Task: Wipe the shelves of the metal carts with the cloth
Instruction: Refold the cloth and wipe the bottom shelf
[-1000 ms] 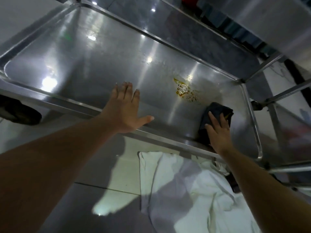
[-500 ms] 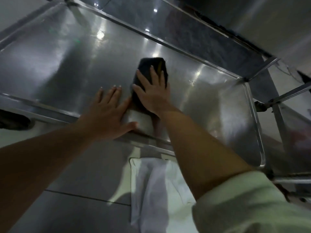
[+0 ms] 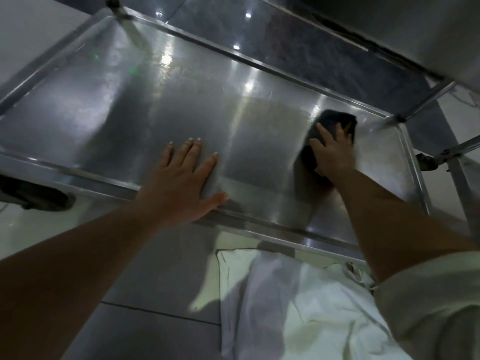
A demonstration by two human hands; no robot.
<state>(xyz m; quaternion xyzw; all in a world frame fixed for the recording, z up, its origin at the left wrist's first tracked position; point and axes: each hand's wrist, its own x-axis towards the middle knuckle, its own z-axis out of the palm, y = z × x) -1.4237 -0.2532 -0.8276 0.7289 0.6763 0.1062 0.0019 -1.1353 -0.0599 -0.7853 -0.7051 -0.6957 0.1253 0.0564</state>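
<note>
Swept back from the shelf's middle half a second ago, your right hand (image 3: 331,154) now presses the dark folded cloth (image 3: 324,141) flat near the right end of the shiny stainless-steel cart shelf (image 3: 161,105), fingers straight on top. Your left hand (image 3: 181,183) lies spread and empty on the front rim, well apart from the other, bracing you. Wiping of this shelf is underway; next likely comes another pass toward the right rim and far corner. An upper shelf (image 3: 415,27) overhangs, and white fabric (image 3: 285,307) lies on the floor below.
</note>
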